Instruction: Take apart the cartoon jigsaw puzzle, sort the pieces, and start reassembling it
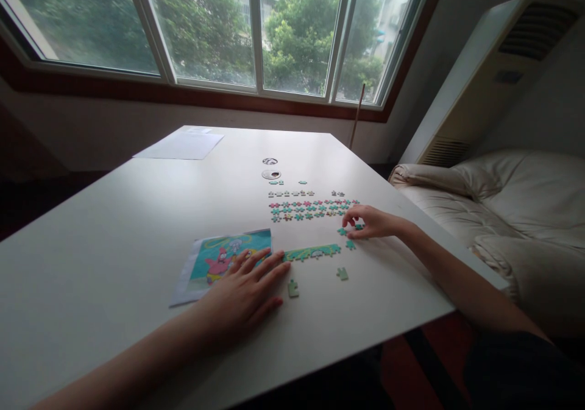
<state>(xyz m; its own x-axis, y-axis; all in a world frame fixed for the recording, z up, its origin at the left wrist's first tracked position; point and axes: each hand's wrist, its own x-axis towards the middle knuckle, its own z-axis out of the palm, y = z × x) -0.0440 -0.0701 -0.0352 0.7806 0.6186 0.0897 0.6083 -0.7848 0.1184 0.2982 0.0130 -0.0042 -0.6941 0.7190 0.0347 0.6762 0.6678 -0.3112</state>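
Observation:
My left hand (249, 285) lies flat with spread fingers. It rests partly over a printed cartoon picture (219, 254), its fingertips by the left end of a joined strip of jigsaw pieces (313, 252). My right hand (372, 222) is at the strip's far right, fingers bent and thumb apart from them. Close to its fingertips lies a teal jigsaw piece (342, 231); whether they touch is unclear. Another teal piece (350, 245) sits just below the thumb, and one more shows partly hidden under the hand. Two greenish pieces, one left (293, 288) and one right (342, 273), lie below the strip.
Rows of loose jigsaw pieces (309, 209) spread beyond the strip. Two small round items (271, 174) lie farther back. A paper sheet (183, 146) is at the white table's (114, 233) far left corner. A cream sofa (516, 203) stands on the right, below a window.

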